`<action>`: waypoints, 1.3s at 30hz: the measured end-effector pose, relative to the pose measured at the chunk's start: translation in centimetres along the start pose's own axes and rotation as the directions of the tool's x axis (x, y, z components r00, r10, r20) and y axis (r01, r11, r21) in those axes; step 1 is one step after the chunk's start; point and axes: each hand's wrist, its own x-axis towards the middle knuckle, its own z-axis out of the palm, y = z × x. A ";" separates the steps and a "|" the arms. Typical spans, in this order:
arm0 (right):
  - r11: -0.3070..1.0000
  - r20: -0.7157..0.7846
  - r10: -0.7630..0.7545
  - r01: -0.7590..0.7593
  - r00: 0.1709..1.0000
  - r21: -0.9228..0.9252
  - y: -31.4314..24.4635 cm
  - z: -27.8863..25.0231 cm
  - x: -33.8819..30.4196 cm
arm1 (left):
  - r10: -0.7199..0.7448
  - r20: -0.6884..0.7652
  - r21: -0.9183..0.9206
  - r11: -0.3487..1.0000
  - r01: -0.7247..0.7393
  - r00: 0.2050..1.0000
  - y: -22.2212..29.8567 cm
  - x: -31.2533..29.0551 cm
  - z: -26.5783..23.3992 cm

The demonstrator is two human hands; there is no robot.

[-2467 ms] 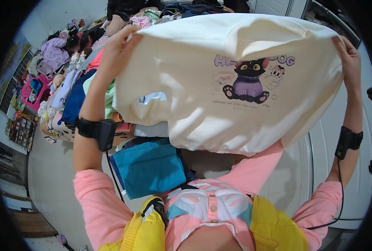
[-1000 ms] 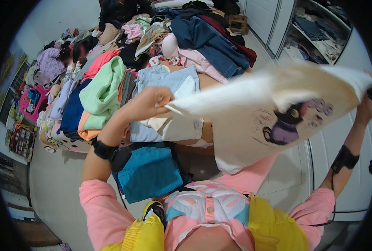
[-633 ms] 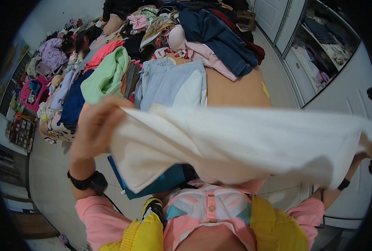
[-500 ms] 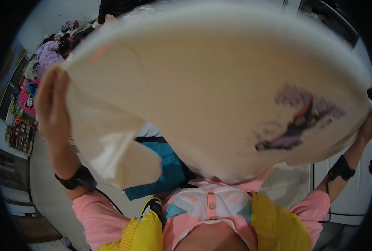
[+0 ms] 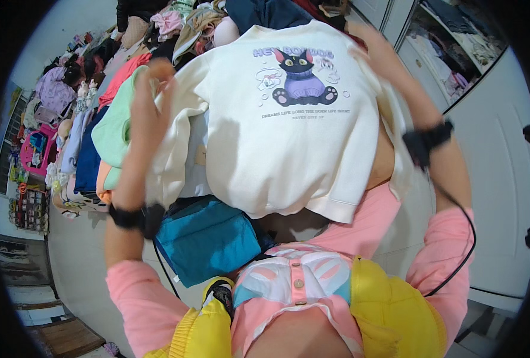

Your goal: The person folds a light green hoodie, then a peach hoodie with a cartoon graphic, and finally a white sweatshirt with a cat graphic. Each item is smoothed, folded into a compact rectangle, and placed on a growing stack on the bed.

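A cream sweatshirt (image 5: pixel 289 161) lies spread in front of me, front side up, with its neckline away from me. Its chest carries a black cartoon cat in a purple sweater. Beside the left shoulder and sleeve is my left hand (image 5: pixel 153 86), smeared by motion. My right hand (image 5: pixel 366 51) is by the right shoulder, blurred too. Neither hand's fingers show clearly enough to tell whether they grip the cloth. Folded teal fabric (image 5: pixel 208 241) sits just below the sweatshirt, near my lap.
A long heap of clothes runs along the left and far side, with a light green garment (image 5: pixel 113 134) nearest my left arm. A pink basket (image 5: pixel 38 149) stands farther left. At right are a white cabinet door (image 5: pixel 497 161) and open shelves (image 5: pixel 450 53) with folded clothes.
The sweatshirt, held up and stretched between both hands before, has come down flat with its print upright. Both hands have moved inward, closer together and toward its shoulders.
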 end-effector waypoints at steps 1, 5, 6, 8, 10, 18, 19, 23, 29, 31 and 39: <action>0.999 0.106 -0.006 0.010 0.994 -0.039 -2.4 1.2 -3.8 | -0.094 0.093 -0.020 0.995 0.097 0.991 2.1 -3.5 0.0; 0.961 0.151 0.174 -0.201 0.973 0.188 -10.1 1.4 -18.8 | -0.446 0.626 -0.166 0.725 0.668 0.639 7.4 -13.2 -0.5; 0.862 0.135 0.366 -0.390 0.921 0.324 -11.4 1.7 -21.6 | -0.528 0.622 -0.087 0.688 0.721 0.578 7.8 -14.9 -0.2; 0.638 0.148 0.604 -0.587 0.783 0.499 -13.5 2.5 -25.8 | -0.585 0.608 -0.024 0.663 0.749 0.537 8.1 -17.6 0.6; 0.347 0.231 0.801 -0.743 0.552 0.572 -15.1 3.3 -29.2 | -0.640 0.632 0.011 0.572 0.820 0.437 8.3 -19.9 1.9; -0.272 0.634 0.669 -0.666 0.388 0.695 -16.5 6.1 -32.4 | -0.732 0.489 -0.422 0.277 0.863 0.474 9.2 -24.4 8.4; -0.311 0.707 0.599 -0.704 0.376 0.638 -16.2 5.1 -32.1 | -0.793 0.465 -0.408 0.202 0.890 0.393 9.4 -24.4 8.4; -0.227 0.636 0.489 -0.617 0.597 0.754 -16.1 -1.1 -31.1 | -0.649 0.663 -0.639 -0.231 0.733 0.374 9.6 -24.2 4.9; 0.292 0.802 0.362 -0.875 0.476 0.387 -11.0 -5.1 -28.0 | -0.573 0.759 -0.252 0.179 0.951 0.309 7.6 -22.4 0.6; -0.076 0.678 0.426 -0.723 0.599 0.687 -7.1 -5.0 -26.8 | -0.651 0.648 -0.438 0.105 0.893 0.395 7.0 -21.1 1.2; 0.335 0.439 0.674 -0.776 0.594 0.535 1.9 0.4 -27.7 | -0.479 0.578 -0.389 0.550 0.739 0.660 8.9 -14.5 4.9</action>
